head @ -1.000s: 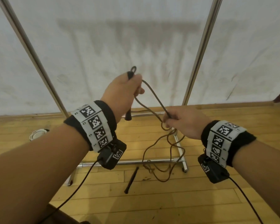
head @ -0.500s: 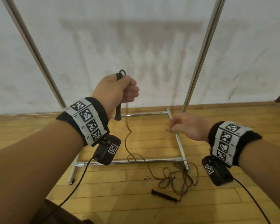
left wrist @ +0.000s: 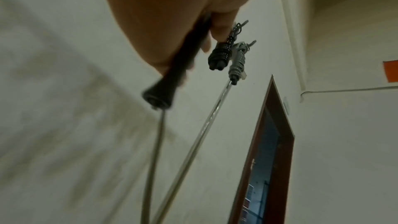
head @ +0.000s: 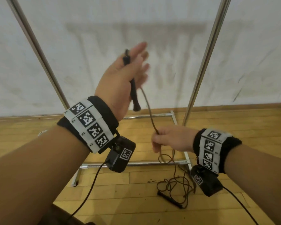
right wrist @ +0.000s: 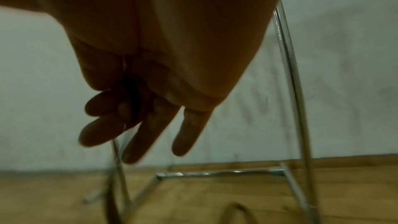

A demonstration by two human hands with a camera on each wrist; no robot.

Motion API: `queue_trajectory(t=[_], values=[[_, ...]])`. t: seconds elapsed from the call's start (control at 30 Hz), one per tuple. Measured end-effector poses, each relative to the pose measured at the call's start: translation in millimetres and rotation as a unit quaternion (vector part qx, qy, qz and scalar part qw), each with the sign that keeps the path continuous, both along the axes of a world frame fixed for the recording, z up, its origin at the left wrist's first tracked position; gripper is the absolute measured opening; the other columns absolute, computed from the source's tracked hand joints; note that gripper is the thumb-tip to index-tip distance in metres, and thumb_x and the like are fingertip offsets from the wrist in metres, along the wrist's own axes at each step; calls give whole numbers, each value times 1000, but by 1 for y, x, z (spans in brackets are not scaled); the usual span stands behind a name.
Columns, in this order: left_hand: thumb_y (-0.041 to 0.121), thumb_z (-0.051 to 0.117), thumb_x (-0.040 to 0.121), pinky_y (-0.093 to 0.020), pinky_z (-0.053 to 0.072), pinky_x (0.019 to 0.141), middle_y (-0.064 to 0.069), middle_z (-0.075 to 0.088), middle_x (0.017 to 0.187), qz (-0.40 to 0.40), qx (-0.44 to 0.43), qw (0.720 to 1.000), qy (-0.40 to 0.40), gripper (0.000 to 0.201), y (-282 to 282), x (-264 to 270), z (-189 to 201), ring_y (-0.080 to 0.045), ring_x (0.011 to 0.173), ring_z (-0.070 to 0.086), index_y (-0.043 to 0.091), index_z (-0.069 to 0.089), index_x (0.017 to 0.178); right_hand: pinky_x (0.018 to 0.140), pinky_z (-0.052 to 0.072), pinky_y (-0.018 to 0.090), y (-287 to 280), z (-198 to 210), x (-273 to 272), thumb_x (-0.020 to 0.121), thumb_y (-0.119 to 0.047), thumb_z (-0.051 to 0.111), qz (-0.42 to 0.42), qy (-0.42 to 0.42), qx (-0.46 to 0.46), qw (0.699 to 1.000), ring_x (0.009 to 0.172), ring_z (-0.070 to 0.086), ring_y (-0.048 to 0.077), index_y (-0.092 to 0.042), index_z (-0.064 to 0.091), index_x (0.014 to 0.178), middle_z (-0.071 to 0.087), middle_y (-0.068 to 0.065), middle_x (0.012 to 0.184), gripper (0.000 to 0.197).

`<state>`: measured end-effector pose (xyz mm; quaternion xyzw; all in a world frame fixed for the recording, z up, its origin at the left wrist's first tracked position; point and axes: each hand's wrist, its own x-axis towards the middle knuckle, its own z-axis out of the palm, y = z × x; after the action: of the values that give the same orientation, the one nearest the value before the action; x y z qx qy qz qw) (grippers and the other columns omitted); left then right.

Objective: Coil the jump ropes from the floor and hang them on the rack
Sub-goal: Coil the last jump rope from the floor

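Hands working a jump rope (head: pixel 150 114) before the rack (head: pixel 199 75).
Left hand (head: pixel 120 82) is raised at 12 o'clock, fingers spread, thumb pinning the handle (head: pixel 134 95); right hand (head: pixel 172 138) is pinching the cord lower, slack lying on the floor (head: pixel 120 192) at 5 o'clock.

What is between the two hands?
Head view: only a taut stretch of brown rope, running from the left hand down to the right hand.
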<state>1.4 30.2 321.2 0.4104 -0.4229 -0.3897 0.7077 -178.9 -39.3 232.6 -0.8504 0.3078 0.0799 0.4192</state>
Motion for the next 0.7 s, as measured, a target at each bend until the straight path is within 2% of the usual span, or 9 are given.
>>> queue_trajectory(t=[0.1, 0.17, 0.27, 0.37, 0.47, 0.53, 0.6, 0.63, 0.7], values=[[30, 63, 102, -29, 50, 109, 19, 69, 136, 185, -25, 981, -60, 30, -1, 25, 4, 2, 129, 61, 44, 74, 125, 73, 39, 17, -11, -24, -21, 108, -40, 37, 53, 174, -77, 980, 98, 64, 10, -17, 73, 100, 73, -6, 103, 43], [30, 60, 102, -21, 49, 103, 21, 72, 130, 232, 0, 967, -107, 28, -2, 35, -1, 8, 122, 63, 42, 74, 123, 70, 40, 18, -17, -27, -30, 108, -38, 39, 19, 195, -88, 977, 95, 65, 9, -16, 71, 100, 74, -5, 100, 39], [26, 60, 103, -10, 52, 77, 23, 76, 116, 180, 94, 949, -240, 25, -3, 26, -21, -1, 102, 68, 40, 77, 115, 74, 52, 31, -23, -12, -25, 106, -38, 41, -38, 103, -72, 991, 72, 67, 8, -18, 65, 96, 75, -3, 78, 33], [30, 58, 107, -17, 50, 77, 25, 75, 116, -16, 162, 902, -399, 24, -3, 5, -43, 11, 88, 67, 46, 73, 117, 70, 53, 41, -19, 19, -13, 103, -36, 46, -48, -1, -65, 997, 54, 57, 11, -18, 65, 90, 59, -7, 56, 29], [36, 53, 109, -34, 58, 85, 14, 78, 109, -137, 192, 853, -465, 21, -3, -13, -50, -5, 90, 71, 50, 66, 117, 75, 54, 50, -14, 42, -10, 100, -21, 53, -60, -62, -26, 996, 51, 51, 14, -12, 66, 82, 52, -6, 50, 24], [40, 50, 110, -35, 56, 88, 10, 78, 99, -138, 205, 828, -503, 19, -5, -17, -49, -10, 95, 73, 41, 69, 112, 75, 52, 49, -14, 49, -16, 101, -17, 53, -55, -85, -27, 995, 53, 50, 17, -11, 66, 82, 51, -2, 51, 23], [43, 52, 108, -34, 59, 73, 9, 77, 89, -106, 212, 811, -535, 21, -8, -15, -48, -9, 81, 74, 32, 70, 103, 67, 49, 39, -17, 48, -23, 103, -22, 53, -58, -107, -44, 992, 53, 50, 17, -8, 66, 89, 52, 1, 55, 24], [43, 54, 106, -30, 58, 62, 11, 75, 83, -78, 210, 816, -533, 21, -10, -12, -46, -3, 70, 72, 32, 70, 97, 63, 49, 34, -20, 45, -27, 104, -24, 52, -67, -117, -45, 990, 53, 51, 17, -7, 66, 91, 52, 1, 56, 25], [44, 56, 103, -23, 47, 44, 8, 71, 69, 11, 206, 858, -471, 23, -16, -1, -41, 1, 51, 62, 34, 69, 87, 61, 50, 30, -29, 33, -36, 105, -24, 50, -90, -123, -25, 988, 51, 51, 15, -5, 63, 93, 52, -1, 56, 27]])
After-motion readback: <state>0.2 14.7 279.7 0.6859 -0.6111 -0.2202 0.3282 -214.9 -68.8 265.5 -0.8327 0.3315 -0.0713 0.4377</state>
